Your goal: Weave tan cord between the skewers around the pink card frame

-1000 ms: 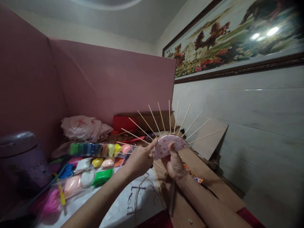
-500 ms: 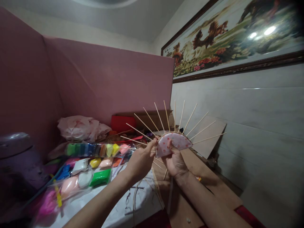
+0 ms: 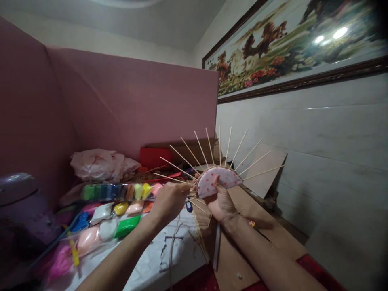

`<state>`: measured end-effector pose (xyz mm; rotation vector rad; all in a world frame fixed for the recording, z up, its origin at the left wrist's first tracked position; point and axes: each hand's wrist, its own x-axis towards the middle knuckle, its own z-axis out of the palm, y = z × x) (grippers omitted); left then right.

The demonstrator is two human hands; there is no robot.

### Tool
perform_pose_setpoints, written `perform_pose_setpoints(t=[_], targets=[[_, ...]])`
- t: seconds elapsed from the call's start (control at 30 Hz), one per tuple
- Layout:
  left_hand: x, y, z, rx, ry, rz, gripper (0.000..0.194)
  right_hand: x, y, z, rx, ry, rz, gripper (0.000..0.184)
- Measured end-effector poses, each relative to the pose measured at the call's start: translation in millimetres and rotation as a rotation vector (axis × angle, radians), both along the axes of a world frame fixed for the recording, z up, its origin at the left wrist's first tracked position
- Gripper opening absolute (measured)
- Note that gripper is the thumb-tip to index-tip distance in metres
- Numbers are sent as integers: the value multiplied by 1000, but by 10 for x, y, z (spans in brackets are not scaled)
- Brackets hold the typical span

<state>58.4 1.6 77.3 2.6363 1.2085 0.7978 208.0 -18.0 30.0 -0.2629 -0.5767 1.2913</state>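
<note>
My right hand (image 3: 224,204) holds a half-round piece (image 3: 220,182) covered in white cloth with red-orange dots, thumb pressed on its face. Several thin wooden sticks (image 3: 197,151) fan out from its curved edge, where a tan woven rim shows. My left hand (image 3: 172,201) is closed just left of the rim, by the lower left sticks, its fingertips turned away from me. What it pinches is hidden. Beneath it a thin tan cord (image 3: 171,250) hangs and loops down over the white sheet.
Bags of coloured clay (image 3: 129,226) and a strip of clay packets (image 3: 118,191) lie at left. A pale purple container (image 3: 26,210) stands beyond. Behind are a crumpled pink bag (image 3: 104,163) and a red item (image 3: 155,157). Brown board (image 3: 236,262) lies below my right arm.
My left hand has moved left, away from the rim, and its pointing index finger has curled in. A small blue item on the table shows now. The half-round piece has shifted slightly left.
</note>
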Motion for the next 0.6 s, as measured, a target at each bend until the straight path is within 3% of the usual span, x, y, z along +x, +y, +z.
perform_pose_setpoints(t=[0.2, 0.43, 0.6], targets=[[-106, 128, 63, -8, -33, 52, 21, 67, 18, 6, -3, 40, 19, 35], [-369, 339, 190, -410, -212, -38, 30, 208, 80, -10, 36, 79, -41, 34], [-557, 476, 287, -195, -210, 53, 28, 207, 75, -4, 11, 86, -30, 33]])
